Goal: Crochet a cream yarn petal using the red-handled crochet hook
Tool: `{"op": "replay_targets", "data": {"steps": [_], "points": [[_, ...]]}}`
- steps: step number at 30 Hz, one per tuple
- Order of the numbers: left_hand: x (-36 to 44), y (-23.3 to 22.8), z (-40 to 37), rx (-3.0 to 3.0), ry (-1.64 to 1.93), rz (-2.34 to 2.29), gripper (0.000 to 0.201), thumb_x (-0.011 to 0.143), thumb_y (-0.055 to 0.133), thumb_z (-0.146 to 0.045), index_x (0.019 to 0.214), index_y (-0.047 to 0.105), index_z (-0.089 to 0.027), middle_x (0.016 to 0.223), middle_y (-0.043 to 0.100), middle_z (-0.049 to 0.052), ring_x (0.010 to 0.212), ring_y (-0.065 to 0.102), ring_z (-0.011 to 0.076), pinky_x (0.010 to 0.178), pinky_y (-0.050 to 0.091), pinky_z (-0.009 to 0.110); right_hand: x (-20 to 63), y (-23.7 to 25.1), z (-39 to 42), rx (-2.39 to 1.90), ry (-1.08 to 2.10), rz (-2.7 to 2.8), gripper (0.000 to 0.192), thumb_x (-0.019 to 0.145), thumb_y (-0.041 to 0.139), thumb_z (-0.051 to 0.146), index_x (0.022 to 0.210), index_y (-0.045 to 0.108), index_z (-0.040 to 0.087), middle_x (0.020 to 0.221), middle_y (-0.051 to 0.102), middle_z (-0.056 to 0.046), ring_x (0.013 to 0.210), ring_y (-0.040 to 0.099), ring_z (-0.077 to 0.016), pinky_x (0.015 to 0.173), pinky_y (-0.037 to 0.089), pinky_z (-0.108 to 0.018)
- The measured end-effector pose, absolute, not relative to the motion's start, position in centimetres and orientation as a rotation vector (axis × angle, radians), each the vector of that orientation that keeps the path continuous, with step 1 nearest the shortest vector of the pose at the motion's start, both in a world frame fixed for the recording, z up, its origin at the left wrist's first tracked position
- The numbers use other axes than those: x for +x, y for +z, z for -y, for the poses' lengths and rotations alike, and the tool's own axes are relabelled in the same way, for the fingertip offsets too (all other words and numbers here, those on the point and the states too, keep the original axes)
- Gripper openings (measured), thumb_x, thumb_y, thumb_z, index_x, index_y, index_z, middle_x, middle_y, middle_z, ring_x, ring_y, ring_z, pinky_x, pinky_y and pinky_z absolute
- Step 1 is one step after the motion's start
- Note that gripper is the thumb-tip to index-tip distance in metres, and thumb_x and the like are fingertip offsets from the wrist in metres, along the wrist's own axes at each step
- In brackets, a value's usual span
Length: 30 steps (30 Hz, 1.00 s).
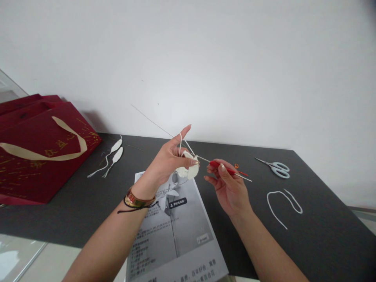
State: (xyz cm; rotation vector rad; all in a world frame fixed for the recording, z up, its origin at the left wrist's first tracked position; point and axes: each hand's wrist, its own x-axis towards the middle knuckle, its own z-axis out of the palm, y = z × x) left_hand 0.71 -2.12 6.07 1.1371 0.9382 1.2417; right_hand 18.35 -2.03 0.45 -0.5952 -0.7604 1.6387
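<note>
My left hand (169, 158) pinches a small white crocheted piece (189, 169), with white yarn looped over its raised index finger. A thin wire (152, 122) runs up and to the left from the piece. My right hand (227, 186) grips a red-handled crochet hook (227, 170), whose tip points left toward the white piece. Both hands hover above a printed instruction sheet (176, 231) on the dark table (323, 235).
A red gift bag (38, 152) with a cream ribbon handle lies at the left. Two white crocheted leaves (114, 152) lie beside it. Pale blue scissors (277, 168), a small orange marker (236, 166) and a loose white yarn strand (283, 203) lie at the right.
</note>
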Motion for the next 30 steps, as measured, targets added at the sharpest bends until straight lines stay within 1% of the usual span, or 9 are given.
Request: {"op": "replay_targets", "data": {"steps": [5, 10, 15, 22, 30], "points": [[0.47, 6.24, 2.31, 1.158, 1.18, -0.91, 0.099, 0.064, 0.075, -0.008, 0.145, 0.024, -0.034, 0.068, 0.066, -0.002, 0.053, 0.058, 0.011, 0.05, 0.042, 0.021, 18.32, 0.54, 2.17, -0.571, 1.674, 0.761, 0.017, 0.072, 0.076, 0.028, 0.087, 0.073, 0.021, 0.081, 0.074, 0.0, 0.072, 0.066, -0.0119, 0.06, 0.06, -0.022], [0.55, 6.09, 2.27, 1.122, 1.154, -0.875, 0.098, 0.065, 0.075, -0.007, 0.145, 0.025, -0.031, 0.069, 0.067, -0.001, 0.056, 0.059, 0.012, 0.051, 0.042, 0.022, 18.44, 0.54, 2.1, -0.57, 1.711, 0.749, 0.017, 0.071, 0.076, 0.029, 0.087, 0.072, 0.022, 0.081, 0.074, 0.0, 0.071, 0.066, -0.0115, 0.059, 0.06, -0.021], [0.56, 5.96, 2.24, 1.123, 1.146, -0.871, 0.097, 0.065, 0.075, -0.008, 0.145, 0.026, -0.033, 0.067, 0.065, -0.002, 0.055, 0.059, 0.0115, 0.052, 0.041, 0.022, 18.46, 0.5, 2.01, -0.551, 1.716, 0.759, 0.016, 0.072, 0.075, 0.029, 0.087, 0.072, 0.022, 0.08, 0.074, 0.001, 0.071, 0.066, -0.0108, 0.06, 0.06, -0.021], [0.45, 6.1, 2.34, 1.142, 1.137, -0.876, 0.098, 0.063, 0.076, -0.008, 0.145, 0.027, -0.032, 0.068, 0.066, -0.001, 0.055, 0.059, 0.0115, 0.051, 0.041, 0.021, 18.4, 0.54, 2.06, -0.565, 1.72, 0.766, 0.017, 0.071, 0.076, 0.03, 0.086, 0.072, 0.022, 0.079, 0.073, 0.001, 0.07, 0.066, -0.0111, 0.059, 0.06, -0.021], [0.36, 5.94, 2.18, 1.141, 1.106, -0.893, 0.097, 0.062, 0.076, -0.006, 0.144, 0.03, -0.032, 0.063, 0.059, -0.006, 0.053, 0.055, 0.0087, 0.054, 0.042, 0.021, 18.47, 0.34, 1.97, -0.572, 1.717, 0.763, 0.016, 0.072, 0.075, 0.029, 0.086, 0.072, 0.022, 0.079, 0.072, 0.0, 0.07, 0.065, -0.0111, 0.059, 0.06, -0.021]]}}
